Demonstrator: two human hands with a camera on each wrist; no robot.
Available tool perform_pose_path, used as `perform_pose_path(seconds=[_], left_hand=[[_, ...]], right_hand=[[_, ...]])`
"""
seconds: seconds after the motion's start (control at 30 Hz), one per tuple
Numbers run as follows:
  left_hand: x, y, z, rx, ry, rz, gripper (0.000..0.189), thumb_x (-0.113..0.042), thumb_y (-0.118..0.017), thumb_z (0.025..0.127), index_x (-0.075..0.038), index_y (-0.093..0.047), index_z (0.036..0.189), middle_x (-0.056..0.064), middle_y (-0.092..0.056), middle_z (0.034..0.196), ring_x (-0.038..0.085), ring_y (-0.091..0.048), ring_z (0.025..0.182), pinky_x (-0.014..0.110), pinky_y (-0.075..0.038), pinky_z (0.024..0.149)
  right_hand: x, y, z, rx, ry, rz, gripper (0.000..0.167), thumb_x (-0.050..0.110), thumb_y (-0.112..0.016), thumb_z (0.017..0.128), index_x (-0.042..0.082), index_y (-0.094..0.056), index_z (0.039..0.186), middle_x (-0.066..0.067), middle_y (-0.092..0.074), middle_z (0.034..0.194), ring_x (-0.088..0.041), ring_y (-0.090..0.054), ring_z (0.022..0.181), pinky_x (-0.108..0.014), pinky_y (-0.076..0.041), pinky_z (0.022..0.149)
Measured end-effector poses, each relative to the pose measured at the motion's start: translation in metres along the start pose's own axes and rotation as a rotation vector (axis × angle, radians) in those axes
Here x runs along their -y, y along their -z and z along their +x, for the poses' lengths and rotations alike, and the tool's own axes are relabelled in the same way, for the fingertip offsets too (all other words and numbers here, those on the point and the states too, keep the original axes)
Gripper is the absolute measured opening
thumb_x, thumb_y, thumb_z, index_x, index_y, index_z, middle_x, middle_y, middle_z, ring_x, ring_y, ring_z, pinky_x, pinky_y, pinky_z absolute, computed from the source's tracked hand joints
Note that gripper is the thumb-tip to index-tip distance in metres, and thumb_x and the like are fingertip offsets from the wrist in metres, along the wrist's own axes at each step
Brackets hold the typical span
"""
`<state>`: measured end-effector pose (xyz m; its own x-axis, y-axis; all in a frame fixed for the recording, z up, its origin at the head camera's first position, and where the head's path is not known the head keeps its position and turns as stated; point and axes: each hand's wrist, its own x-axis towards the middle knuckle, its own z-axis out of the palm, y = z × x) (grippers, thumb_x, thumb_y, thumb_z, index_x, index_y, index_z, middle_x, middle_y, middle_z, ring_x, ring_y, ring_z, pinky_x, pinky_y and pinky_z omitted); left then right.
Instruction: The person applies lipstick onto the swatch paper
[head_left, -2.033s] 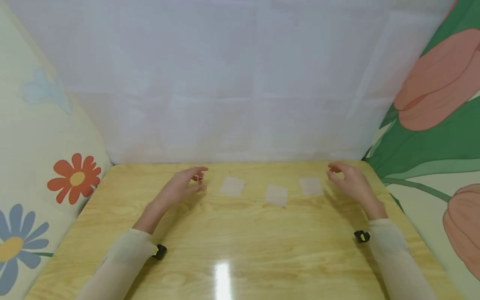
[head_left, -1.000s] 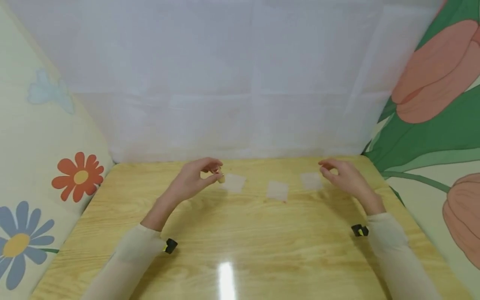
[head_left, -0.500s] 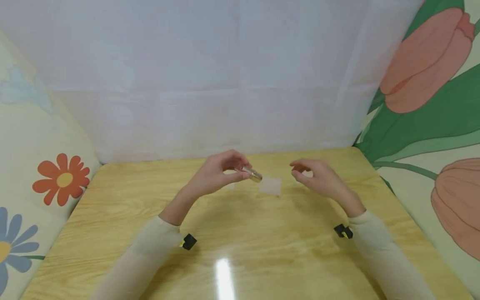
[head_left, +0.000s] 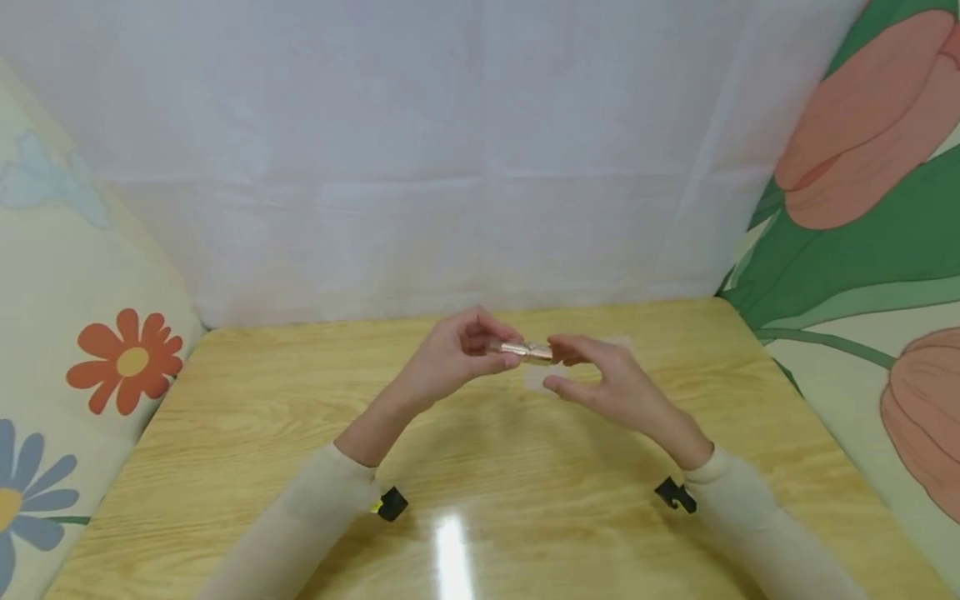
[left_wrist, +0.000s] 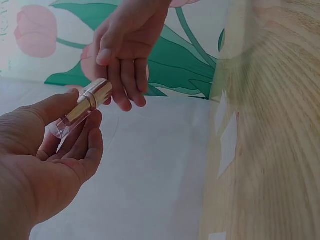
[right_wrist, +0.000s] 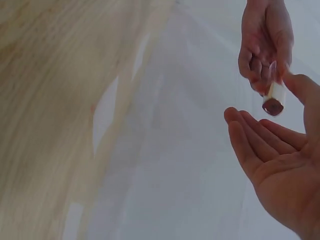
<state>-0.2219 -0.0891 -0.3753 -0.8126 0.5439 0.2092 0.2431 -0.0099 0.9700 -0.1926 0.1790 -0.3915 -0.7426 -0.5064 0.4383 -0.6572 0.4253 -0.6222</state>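
- Since half a second ago, the right hand has moved in toward the left hand, and the small gold tube now lies more level across the head view.
- Left hand: thumb and fingers pinch the tube near its clear end, the thumb on one side and the fingers on the other; the remaining fingers are loosely curled beneath.
- Right hand: fingers nearly straight and well parted from the thumb, gripping nothing; the fingertips are just beside the tube's free gold end. Whether any of them touches it cannot be told.
- Tube: held in the air above the table, between the two hands, its gold end directed at the right hand. A darker, reddish end face shows in the right wrist view.
- Table: three white squares lie apart along its surface; the left hand blocks one of them in the head view.
- Background: a white cloth hangs behind the table.
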Motion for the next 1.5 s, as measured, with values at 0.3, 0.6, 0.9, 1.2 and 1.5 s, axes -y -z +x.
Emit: perform_pose_path(seconds=[0.3, 0.6, 0.9, 1.2, 1.5], left_hand=[[0.007, -0.007, -0.003, 0.03, 0.024, 0.014, 0.028, -0.008, -0.08, 0.09, -0.003, -0.064, 0.112, 0.012, -0.07, 0.114, 0.031, -0.069, 0.097, 0.044, -0.058, 0.08], [0.003, -0.005, 0.0, 0.063, -0.196, 0.523, 0.031, -0.024, -0.079, 0.093, -0.012, -0.068, 0.12, -0.006, -0.069, 0.106, 0.011, -0.064, 0.089, 0.042, -0.054, 0.078], [-0.007, -0.012, -0.006, 0.111, -0.34, 0.731, 0.025, -0.021, -0.077, 0.094, -0.009, -0.073, 0.115, 0.0, -0.068, 0.107, 0.007, -0.061, 0.088, 0.034, -0.055, 0.074], [-0.009, -0.015, -0.008, 0.059, -0.416, 0.699, 0.02, -0.017, -0.076, 0.094, -0.009, -0.077, 0.112, -0.003, -0.067, 0.105, 0.003, -0.061, 0.087, 0.028, -0.054, 0.073], [-0.01, -0.01, -0.008, 0.112, -0.433, 0.693, 0.02, -0.017, -0.075, 0.095, -0.008, -0.076, 0.113, 0.0, -0.067, 0.106, 0.004, -0.06, 0.089, 0.029, -0.053, 0.069]], right_hand=[[-0.003, -0.018, -0.001, -0.093, 0.145, 0.052, 0.035, 0.0, -0.076, 0.091, -0.001, -0.068, 0.125, -0.009, -0.072, 0.114, -0.02, -0.071, 0.095, -0.034, -0.057, 0.082], [-0.005, -0.02, 0.0, -0.158, 0.247, -0.01, 0.032, -0.006, -0.078, 0.086, -0.001, -0.072, 0.116, -0.007, -0.073, 0.102, -0.017, -0.071, 0.083, -0.037, -0.059, 0.071], [-0.003, -0.021, 0.0, -0.146, 0.267, -0.034, 0.032, -0.004, -0.08, 0.085, -0.001, -0.072, 0.116, -0.011, -0.073, 0.105, -0.016, -0.071, 0.084, -0.031, -0.058, 0.071], [-0.003, -0.022, 0.0, -0.211, 0.292, 0.037, 0.034, -0.009, -0.081, 0.08, -0.002, -0.074, 0.113, -0.011, -0.075, 0.101, -0.017, -0.072, 0.08, -0.03, -0.058, 0.07], [-0.002, -0.022, -0.002, -0.179, 0.26, 0.117, 0.035, -0.014, -0.079, 0.08, -0.004, -0.073, 0.113, -0.012, -0.075, 0.101, -0.018, -0.073, 0.08, -0.03, -0.058, 0.07]])
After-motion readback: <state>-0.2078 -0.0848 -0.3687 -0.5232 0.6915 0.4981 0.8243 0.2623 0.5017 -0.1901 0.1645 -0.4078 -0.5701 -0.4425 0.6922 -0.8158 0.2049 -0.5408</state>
